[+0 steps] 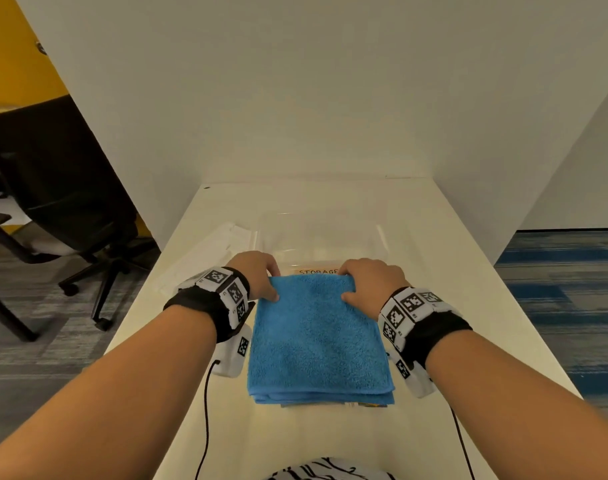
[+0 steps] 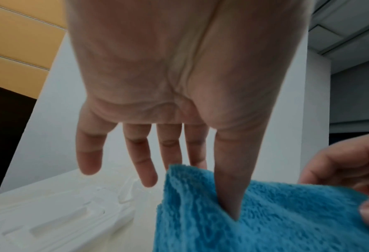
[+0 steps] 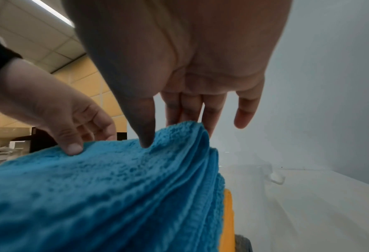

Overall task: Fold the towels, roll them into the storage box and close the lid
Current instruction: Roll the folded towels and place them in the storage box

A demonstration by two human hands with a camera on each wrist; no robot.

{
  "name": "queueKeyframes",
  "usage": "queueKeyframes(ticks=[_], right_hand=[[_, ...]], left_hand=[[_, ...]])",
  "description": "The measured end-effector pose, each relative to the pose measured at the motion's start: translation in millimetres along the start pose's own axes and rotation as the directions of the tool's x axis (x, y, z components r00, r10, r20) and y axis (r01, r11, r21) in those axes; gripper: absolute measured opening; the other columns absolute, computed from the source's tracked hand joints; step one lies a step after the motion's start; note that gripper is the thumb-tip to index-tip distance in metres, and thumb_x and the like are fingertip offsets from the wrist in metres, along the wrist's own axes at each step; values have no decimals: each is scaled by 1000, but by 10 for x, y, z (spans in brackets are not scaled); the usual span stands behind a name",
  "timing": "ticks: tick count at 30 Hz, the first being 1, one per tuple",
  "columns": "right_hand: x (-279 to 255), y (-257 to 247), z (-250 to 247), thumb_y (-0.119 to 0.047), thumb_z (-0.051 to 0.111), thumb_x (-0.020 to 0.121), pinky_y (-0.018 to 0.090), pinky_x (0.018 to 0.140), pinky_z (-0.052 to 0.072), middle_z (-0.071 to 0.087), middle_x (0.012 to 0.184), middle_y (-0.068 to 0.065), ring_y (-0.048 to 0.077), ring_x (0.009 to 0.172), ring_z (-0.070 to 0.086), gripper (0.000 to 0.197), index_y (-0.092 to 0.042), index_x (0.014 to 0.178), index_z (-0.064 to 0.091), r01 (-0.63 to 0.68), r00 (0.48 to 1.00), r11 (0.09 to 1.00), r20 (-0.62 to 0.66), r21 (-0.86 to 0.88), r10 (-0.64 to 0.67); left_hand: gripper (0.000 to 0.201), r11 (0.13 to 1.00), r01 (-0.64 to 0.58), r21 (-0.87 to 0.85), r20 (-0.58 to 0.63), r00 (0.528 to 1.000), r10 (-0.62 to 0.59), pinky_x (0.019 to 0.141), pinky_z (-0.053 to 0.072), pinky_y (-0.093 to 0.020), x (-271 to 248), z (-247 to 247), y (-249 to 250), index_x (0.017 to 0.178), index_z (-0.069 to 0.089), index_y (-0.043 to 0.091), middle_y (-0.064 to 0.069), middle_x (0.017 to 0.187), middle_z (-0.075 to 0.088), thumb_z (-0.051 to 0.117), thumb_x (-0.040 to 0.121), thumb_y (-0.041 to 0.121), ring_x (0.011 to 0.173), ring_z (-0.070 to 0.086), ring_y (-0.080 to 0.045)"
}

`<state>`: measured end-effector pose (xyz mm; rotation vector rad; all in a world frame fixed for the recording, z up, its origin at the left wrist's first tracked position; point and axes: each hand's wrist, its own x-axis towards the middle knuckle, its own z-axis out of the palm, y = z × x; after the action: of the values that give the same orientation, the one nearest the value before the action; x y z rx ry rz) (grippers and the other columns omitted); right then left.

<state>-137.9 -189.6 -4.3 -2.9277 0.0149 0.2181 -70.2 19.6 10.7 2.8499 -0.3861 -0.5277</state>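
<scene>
Folded blue towel (image 1: 318, 337) lies flat, far corners pinched by left hand (image 1: 257, 273) and right hand (image 1: 370, 284).

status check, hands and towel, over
Left hand and right hand each pinch a far corner of the blue towel. Towel folded flat on table. Box open just beyond, lid left of it. Nothing blocking.

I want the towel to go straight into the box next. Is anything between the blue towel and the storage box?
Nothing visible blocks the way. The blue towel, pinched at its far corners by the left hand and right hand, lies just before the clear storage box, which stands open; its lid lies to the left.
</scene>
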Motion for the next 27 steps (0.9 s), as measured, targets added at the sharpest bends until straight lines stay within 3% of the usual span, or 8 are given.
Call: queueKeyframes(ticks=[6,8,12,16,20,24,27], right_hand=[[67,89,-79,-28,60,88,37,93,37,58,113,-7,18,106,56,25,-34,112,57,-25,1000,997,-8,73,26],[80,143,-137,-24,60,87,36,88,35,57,106,-8,17,99,55,19,-35,101,55,-32,998,994,-53,102,37],[75,177,-111,-9,54,82,32,79,28,53,95,-8,16,84,52,25,-32,90,47,-1,995,991,-100,131,14],[41,191,-45,-1,49,80,33,83,28,47,97,-9,16,93,52,35,-34,88,47,65,996,996,-67,57,-62],[45,199,-26,5,47,78,34,89,28,45,97,-10,17,98,52,44,-38,86,48,102,994,995,-41,-17,-103],[42,194,-46,-1,49,81,35,91,30,46,98,-11,16,98,53,40,-39,89,57,116,993,992,12,-51,-115],[17,206,-74,-24,57,84,34,87,37,51,98,-12,14,93,54,15,-34,91,66,114,991,993,75,-12,-113]], left_hand=[[25,999,-42,20,-58,997,43,74,40,-26,51,-69,37,101,65,15,3,93,59,74,81,27,86,52,-15],[24,998,-61,-24,-105,993,58,70,39,-26,59,-83,38,96,60,18,6,85,54,75,80,27,84,52,-15],[25,993,-120,-11,-135,984,117,56,34,-23,67,-44,25,83,50,21,8,77,51,75,79,23,73,49,-12],[38,979,-188,80,-98,976,196,51,28,-20,74,36,-24,67,37,25,8,67,44,70,78,9,58,36,-6],[38,959,-203,195,0,978,207,49,26,-16,91,89,-34,63,36,24,9,63,39,54,77,-6,58,37,-11],[29,956,-215,202,103,975,197,52,30,-10,72,61,-32,81,56,21,12,71,45,48,81,-7,76,48,-15],[17,971,-204,125,98,976,193,58,36,-13,38,52,-79,82,63,21,12,74,56,53,85,7,71,51,-7]])
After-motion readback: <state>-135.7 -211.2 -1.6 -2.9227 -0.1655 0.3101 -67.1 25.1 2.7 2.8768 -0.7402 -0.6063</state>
